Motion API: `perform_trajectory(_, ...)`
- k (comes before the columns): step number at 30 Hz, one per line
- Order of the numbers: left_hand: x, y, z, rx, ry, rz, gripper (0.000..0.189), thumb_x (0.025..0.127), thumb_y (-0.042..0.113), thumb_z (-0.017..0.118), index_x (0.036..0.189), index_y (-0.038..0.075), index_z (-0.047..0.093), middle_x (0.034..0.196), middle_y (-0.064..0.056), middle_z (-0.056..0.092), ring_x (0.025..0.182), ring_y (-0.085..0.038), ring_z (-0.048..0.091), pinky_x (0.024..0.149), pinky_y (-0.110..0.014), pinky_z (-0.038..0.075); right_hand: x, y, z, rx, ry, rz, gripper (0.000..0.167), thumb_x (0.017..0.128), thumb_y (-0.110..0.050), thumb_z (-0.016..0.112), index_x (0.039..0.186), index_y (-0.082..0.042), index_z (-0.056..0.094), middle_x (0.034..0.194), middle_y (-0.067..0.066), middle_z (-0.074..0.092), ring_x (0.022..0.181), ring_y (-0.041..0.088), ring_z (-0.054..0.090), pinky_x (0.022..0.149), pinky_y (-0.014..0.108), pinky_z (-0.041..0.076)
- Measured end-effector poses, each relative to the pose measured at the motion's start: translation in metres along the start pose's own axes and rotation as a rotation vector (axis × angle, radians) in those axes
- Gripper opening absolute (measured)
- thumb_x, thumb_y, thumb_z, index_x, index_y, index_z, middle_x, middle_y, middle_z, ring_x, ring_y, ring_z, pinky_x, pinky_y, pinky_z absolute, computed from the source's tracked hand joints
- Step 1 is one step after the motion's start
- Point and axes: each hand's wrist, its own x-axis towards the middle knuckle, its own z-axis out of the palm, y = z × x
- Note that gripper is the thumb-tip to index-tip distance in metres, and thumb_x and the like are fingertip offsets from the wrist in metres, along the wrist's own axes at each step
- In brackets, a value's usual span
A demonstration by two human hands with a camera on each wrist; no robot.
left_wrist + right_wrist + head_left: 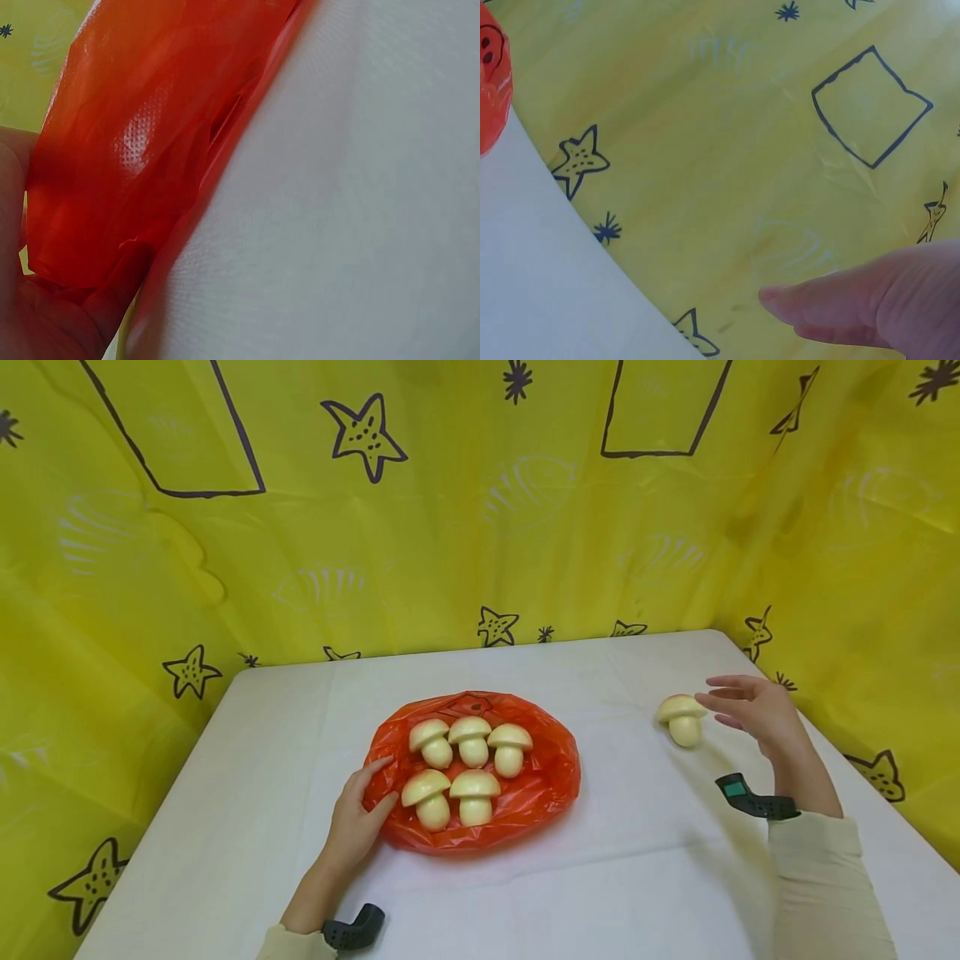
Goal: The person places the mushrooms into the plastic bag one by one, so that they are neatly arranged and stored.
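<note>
Several toy mushrooms [473, 790], cream with rounded caps, stand in two rows inside a rolled-down red plastic bag [534, 810]. At the bag's left rim is my left hand [355, 817]; its thumb and fingers hold the rim from either side, also seen in the left wrist view [52, 319]. One more mushroom [685, 727] stands upright on the table at the right. Just right of its cap hovers my right hand [756, 710], fingers extended and nothing in its grasp. The right wrist view shows this hand [855, 300] without the mushroom.
A white-covered table [600, 877] lies under everything. Yellow curtains [435, 560] printed with starfish and fish hang behind it and along both sides. A black band [757, 797] is on the right wrist, another band [356, 928] on the left.
</note>
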Motion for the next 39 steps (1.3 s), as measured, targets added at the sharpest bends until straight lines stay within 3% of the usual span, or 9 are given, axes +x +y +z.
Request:
perform_trajectory(3,0.0,0.0,0.0,0.001,0.0,-0.002,0.045,0.085,0.006,0.059,0.129,0.011,0.048,0.129,-0.017,0.043,0.119,-0.033,0.039,0.093,-0.056,0.036,0.001,0.003,0.001,-0.038,0.01,0.011,0.071,0.086,-0.043,0.058,0.132,0.008,0.039,0.129,0.03,0.04,0.097,0.022,0.053,0.066,0.01,0.047)
perform_trajectory(6,0.0,0.0,0.0,0.002,0.0,-0.003,0.045,0.085,0.007,0.059,0.129,0.011,0.048,0.129,-0.017,0.043,0.119,-0.033,0.039,0.093,-0.056,0.037,0.003,0.006,0.002,-0.071,0.009,0.017,0.073,0.086,-0.045,0.058,0.131,0.009,0.039,0.126,0.032,0.041,0.109,0.041,0.044,0.063,0.01,0.046)
perform_trajectory(12,0.0,0.001,0.0,0.0,0.003,-0.007,0.045,0.085,0.007,0.059,0.129,0.011,0.048,0.129,-0.017,0.043,0.119,-0.033,0.038,0.094,-0.055,0.037,0.007,0.01,0.005,-0.113,0.032,-0.006,0.07,0.087,-0.042,0.058,0.128,0.012,0.041,0.123,0.033,0.042,0.108,0.043,0.044,0.068,0.017,0.049)
perform_trajectory(17,0.001,0.001,0.0,0.006,0.014,0.018,0.044,0.085,0.006,0.059,0.128,0.009,0.049,0.128,-0.018,0.044,0.118,-0.035,0.039,0.093,-0.057,0.036,0.012,0.017,0.012,-0.187,0.117,-0.075,0.062,0.086,-0.037,0.061,0.124,0.011,0.047,0.121,0.033,0.046,0.11,0.045,0.042,0.084,0.046,0.044)
perform_trajectory(20,0.001,0.001,0.0,0.008,0.017,0.029,0.044,0.085,0.006,0.059,0.128,0.009,0.049,0.127,-0.019,0.044,0.118,-0.036,0.04,0.092,-0.057,0.036,0.015,0.022,0.014,-0.199,0.105,-0.097,0.061,0.085,-0.034,0.064,0.124,0.01,0.047,0.122,0.033,0.045,0.112,0.047,0.04,0.088,0.056,0.037)
perform_trajectory(39,0.002,-0.002,0.0,0.014,0.015,0.039,0.043,0.085,0.006,0.059,0.128,0.009,0.049,0.127,-0.019,0.044,0.117,-0.036,0.04,0.093,-0.058,0.036,0.034,0.031,0.026,-0.3,-0.023,-0.087,0.063,0.078,-0.021,0.072,0.127,0.009,0.045,0.129,0.035,0.037,0.113,0.051,0.032,0.088,0.06,0.031)
